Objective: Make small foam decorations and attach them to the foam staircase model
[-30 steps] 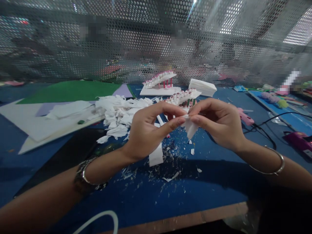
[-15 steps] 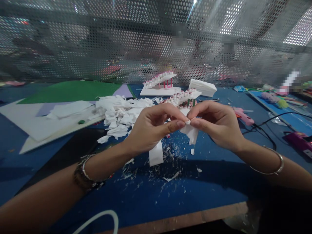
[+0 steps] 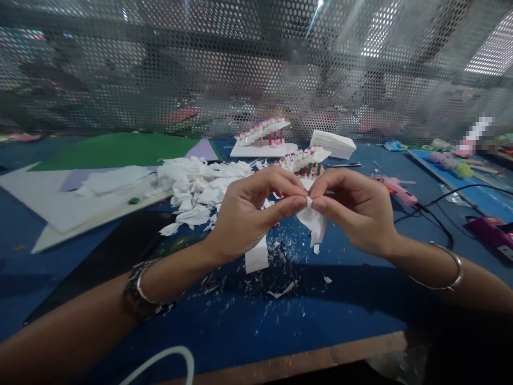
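Note:
Between my fingertips hangs a small piece of white tissue paper (image 3: 313,223), bunched at its top edge. My left hand (image 3: 256,214) pinches it from the left with thumb and forefinger. My right hand (image 3: 350,206) pinches the same spot from the right, the fingertips of both hands nearly touching. Behind them stands a small white model with green posts (image 3: 310,160), partly hidden by my hands. Left of my left hand lies a heap of torn white tissue pieces (image 3: 194,192). Beneath the hands, a white paper strip (image 3: 256,258) rests among tiny white scraps on the blue table (image 3: 312,310).
Farther back stand a similar model with red posts (image 3: 266,136) and a folded white stack (image 3: 332,144). A pink glue gun (image 3: 401,191) with a black cable lies at right, near a purple object (image 3: 489,235). Green sheet (image 3: 120,151) and white boards (image 3: 72,208) lie left.
The tissue piece hangs slightly lower, its loose end shifted a little and drawn narrower at the top. My fingers have shifted slightly while keeping their pinch.

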Motion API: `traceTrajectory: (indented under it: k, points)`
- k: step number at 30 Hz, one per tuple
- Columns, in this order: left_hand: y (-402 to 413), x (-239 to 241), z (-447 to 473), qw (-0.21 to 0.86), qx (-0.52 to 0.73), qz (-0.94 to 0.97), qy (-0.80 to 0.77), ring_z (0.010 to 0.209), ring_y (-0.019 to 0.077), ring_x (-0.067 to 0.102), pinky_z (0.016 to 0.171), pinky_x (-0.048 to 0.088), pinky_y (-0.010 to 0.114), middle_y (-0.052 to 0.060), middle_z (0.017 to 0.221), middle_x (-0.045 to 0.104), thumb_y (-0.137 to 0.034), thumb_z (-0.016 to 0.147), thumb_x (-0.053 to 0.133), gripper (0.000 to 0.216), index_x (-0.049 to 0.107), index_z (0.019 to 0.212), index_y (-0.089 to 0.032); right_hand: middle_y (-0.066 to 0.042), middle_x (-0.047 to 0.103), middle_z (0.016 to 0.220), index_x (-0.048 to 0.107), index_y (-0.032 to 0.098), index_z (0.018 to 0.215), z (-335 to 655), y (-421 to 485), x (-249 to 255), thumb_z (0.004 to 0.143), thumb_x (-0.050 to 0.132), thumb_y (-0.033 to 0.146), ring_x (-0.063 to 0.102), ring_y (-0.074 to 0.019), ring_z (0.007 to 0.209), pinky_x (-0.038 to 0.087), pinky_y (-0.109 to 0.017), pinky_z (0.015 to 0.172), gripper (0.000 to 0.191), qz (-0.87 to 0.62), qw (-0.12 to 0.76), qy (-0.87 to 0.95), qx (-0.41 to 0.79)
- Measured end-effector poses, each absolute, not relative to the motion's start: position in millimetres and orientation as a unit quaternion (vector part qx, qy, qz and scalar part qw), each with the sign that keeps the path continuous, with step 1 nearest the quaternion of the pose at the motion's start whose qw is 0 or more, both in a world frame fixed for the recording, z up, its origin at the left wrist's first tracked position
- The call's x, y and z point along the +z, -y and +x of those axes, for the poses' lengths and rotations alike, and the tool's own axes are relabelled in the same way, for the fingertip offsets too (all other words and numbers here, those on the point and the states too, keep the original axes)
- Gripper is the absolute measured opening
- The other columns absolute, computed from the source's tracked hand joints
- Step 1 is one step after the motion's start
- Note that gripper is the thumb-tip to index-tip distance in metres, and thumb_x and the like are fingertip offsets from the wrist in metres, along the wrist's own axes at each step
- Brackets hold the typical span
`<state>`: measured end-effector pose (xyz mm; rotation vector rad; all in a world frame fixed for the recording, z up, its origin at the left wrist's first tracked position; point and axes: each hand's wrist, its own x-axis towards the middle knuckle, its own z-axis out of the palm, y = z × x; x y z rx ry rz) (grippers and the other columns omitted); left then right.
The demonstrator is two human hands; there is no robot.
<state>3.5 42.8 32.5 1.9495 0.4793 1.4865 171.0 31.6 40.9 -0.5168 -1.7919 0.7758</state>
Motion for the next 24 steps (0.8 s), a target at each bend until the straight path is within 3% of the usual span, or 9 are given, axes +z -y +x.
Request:
traceTrajectory:
  k: [8,15,21,24]
  points:
    - [-37,35,1,0.2,0.552,0.777,-0.225,0.074,0.0131,0.061,0.071,0.049,0.027,0.0,0.078,0.067,-0.02,0.076,0.065,0.004,0.065,0.074,-0.022,0.004,0.06,0.073,0.056,0.019,0.079,172,-28,39,0.078,0.061,0.017,0.056,-0.0039,0.065,0.048,-0.013,0.057,0.005,-0.242,0.542,0.783,0.185]
    - [-37,37,-1,0.218,0.529,0.792,-0.214,0.073,0.0137,0.059,0.07,0.048,0.029,0.0,0.076,0.067,-0.019,0.076,0.065,0.004,0.065,0.078,-0.022,0.003,0.062,0.074,0.059,0.021,0.081,174,-29,37,0.077,0.064,0.026,0.058,-0.0053,0.061,0.048,-0.013,0.051,0.009,-0.239,0.539,0.795,0.139]
    - [-38,41,-1,0.237,0.523,0.776,-0.261,0.067,0.0115,0.058,0.066,0.047,0.025,-0.001,0.072,0.066,-0.022,0.076,0.065,0.003,0.065,0.073,-0.02,0.002,0.063,0.083,0.056,0.02,0.092,179,-31,48,0.08,0.059,0.016,0.058,-0.0071,0.069,0.051,-0.02,0.061,0.013,-0.175,0.497,0.84,0.128]
    - [-38,40,0,0.251,0.521,0.769,-0.273,0.066,0.0116,0.059,0.064,0.047,0.025,-0.001,0.07,0.066,-0.022,0.075,0.065,0.005,0.065,0.071,-0.02,0.002,0.066,0.08,0.059,0.022,0.086,183,-29,56,0.08,0.058,0.014,0.06,-0.0078,0.07,0.051,-0.021,0.066,0.01,-0.182,0.444,0.877,0.035]
